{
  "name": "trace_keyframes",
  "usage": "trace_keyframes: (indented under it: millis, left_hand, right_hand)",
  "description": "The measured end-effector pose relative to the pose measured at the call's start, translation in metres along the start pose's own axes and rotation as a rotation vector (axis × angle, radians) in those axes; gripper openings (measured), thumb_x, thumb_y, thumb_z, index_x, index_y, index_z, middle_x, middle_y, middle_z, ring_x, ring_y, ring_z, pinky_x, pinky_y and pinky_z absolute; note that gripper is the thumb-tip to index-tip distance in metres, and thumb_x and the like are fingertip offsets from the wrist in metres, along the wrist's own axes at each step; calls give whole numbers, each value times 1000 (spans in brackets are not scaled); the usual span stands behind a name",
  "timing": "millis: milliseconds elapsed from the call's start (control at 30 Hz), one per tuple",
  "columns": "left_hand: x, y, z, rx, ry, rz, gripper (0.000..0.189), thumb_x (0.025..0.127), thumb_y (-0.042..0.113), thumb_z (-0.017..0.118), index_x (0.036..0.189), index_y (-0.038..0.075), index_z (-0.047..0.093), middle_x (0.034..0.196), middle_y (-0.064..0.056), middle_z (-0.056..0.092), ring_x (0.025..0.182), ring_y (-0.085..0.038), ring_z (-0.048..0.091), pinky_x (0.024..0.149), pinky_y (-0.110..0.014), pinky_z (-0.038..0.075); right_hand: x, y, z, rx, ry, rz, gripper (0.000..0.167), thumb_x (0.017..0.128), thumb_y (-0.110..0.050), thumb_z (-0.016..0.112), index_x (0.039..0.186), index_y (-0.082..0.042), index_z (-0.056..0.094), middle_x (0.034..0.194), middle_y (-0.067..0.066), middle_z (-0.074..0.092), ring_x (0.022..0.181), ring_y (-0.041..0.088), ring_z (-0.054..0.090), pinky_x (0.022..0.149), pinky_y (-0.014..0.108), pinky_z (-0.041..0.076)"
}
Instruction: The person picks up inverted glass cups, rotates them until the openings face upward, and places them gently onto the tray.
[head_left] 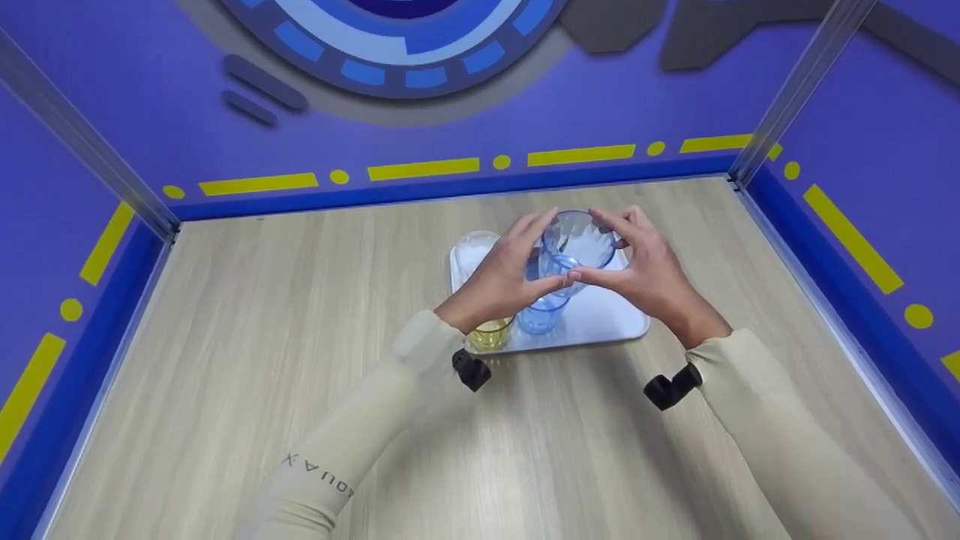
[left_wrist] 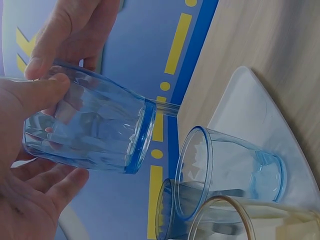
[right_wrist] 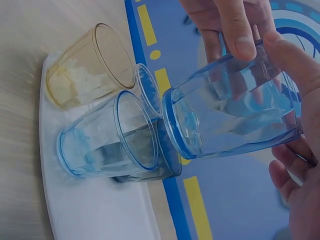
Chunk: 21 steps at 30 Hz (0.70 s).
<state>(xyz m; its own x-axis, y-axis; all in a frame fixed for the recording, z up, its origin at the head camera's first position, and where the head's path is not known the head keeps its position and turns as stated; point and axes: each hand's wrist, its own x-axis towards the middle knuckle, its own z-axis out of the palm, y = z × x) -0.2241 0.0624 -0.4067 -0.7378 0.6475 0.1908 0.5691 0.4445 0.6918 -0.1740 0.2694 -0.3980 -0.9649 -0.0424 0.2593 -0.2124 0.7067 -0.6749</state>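
Note:
Both hands hold a clear blue drinking glass [head_left: 579,238] above a white tray, its mouth up and thick base facing down. My left hand [head_left: 501,271] grips its left side; my right hand [head_left: 651,271] grips the right. The two thumbs meet at the near side, and the fingers curve round toward the far side. Below the held glass, a light blue glass [right_wrist: 105,137] stands on the tray. Beside that are an amber-yellow glass [right_wrist: 90,67] and a darker grey-blue glass [right_wrist: 172,155]. A colourless glass [head_left: 474,246] stands at the tray's far left, partly behind my left hand.
The white tray [head_left: 607,326] lies on a wood-grain table [head_left: 300,337], with its bare part on the right. Blue-purple panels [head_left: 420,135] with yellow markings wall in the back and sides. A wrist camera [head_left: 471,369] sits at the left cuff, another [head_left: 671,386] at the right.

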Motion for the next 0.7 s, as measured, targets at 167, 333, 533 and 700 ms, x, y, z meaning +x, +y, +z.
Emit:
trace_keyframes:
  millis: [167, 333, 533, 700]
  left_hand:
    - [6, 0, 2, -2, -3, -7, 85, 86, 43, 69, 154, 23, 23, 155, 1, 33, 139, -16, 38, 111, -36, 40]
    - [12, 0, 6, 5, -21, -32, 85, 86, 44, 69, 154, 24, 22, 155, 2, 32, 140, -15, 35, 112, -35, 39]
    - [21, -1, 11, 4, -41, -43, 85, 87, 41, 70, 154, 23, 22, 157, 2, 30, 142, -15, 33, 113, -34, 37]
    - [29, 0, 16, 12, -43, -40, 85, 87, 42, 69, 154, 23, 22, 157, 2, 30, 142, -15, 34, 113, -34, 37]
  right_hand:
    - [2, 4, -1, -15, 13, 9, 84, 73, -43, 82, 144, -13, 47, 112, 11, 48, 102, 23, 46, 85, 33, 42]
    - [3, 9, -1, -5, 23, 26, 83, 74, -42, 83, 143, -12, 48, 115, 12, 49, 105, 25, 47, 88, 36, 42]
    - [4, 16, -2, 14, 26, 52, 82, 74, -41, 83, 143, -12, 48, 118, 13, 48, 109, 26, 48, 91, 39, 44]
    - [5, 21, -3, 8, 35, 82, 83, 74, -43, 82, 143, -13, 47, 122, 13, 48, 112, 28, 48, 94, 43, 46]
